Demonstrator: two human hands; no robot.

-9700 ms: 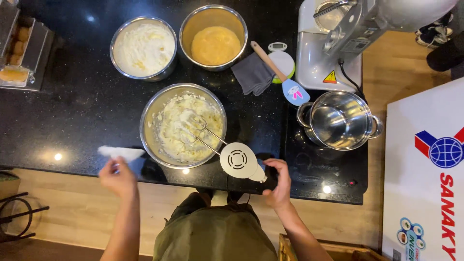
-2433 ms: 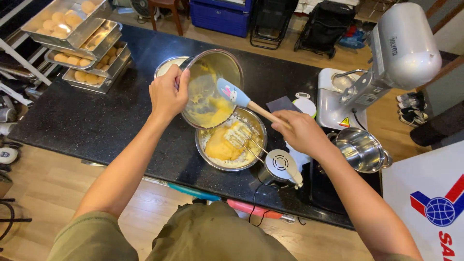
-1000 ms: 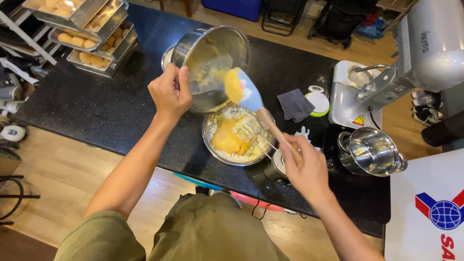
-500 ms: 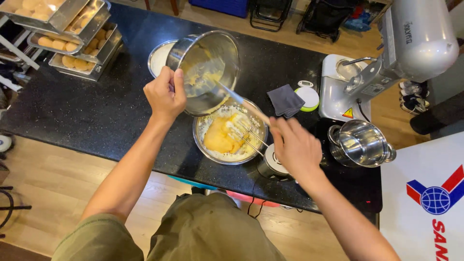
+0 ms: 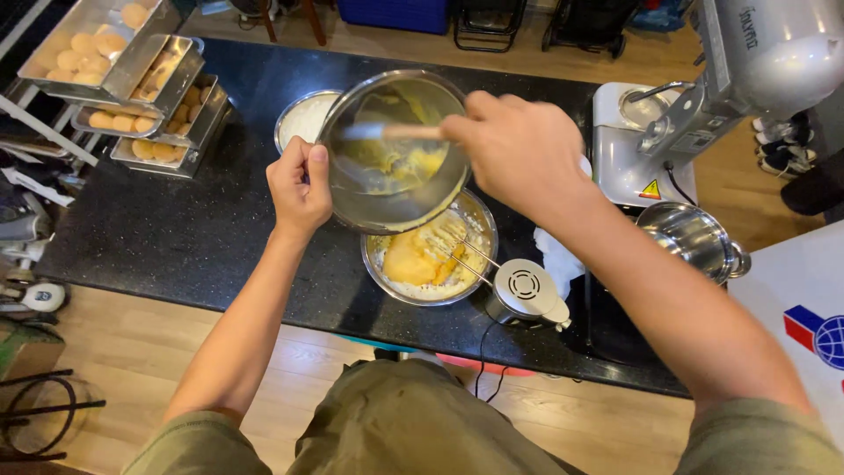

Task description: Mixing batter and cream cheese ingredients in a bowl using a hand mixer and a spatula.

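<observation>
1. The left hand [image 5: 299, 186] grips the rim of a tilted steel bowl [image 5: 396, 154], fingers curled over the edge, thumb outside
2. The right hand [image 5: 519, 149] is closed round the wooden handle of a spatula [image 5: 387, 132], its blade inside that bowl against yellow batter
3. Below sits a mixing bowl [image 5: 431, 255] on the black counter [image 5: 176, 229], a hand mixer [image 5: 523, 290] resting on its rim

A small yellow triangular warning label [image 5: 651, 189] sits on the silver stand mixer's base [image 5: 615, 163]; right of that mixer, a white cardboard box [image 5: 804, 308] shows a red-and-blue emblem.
</observation>
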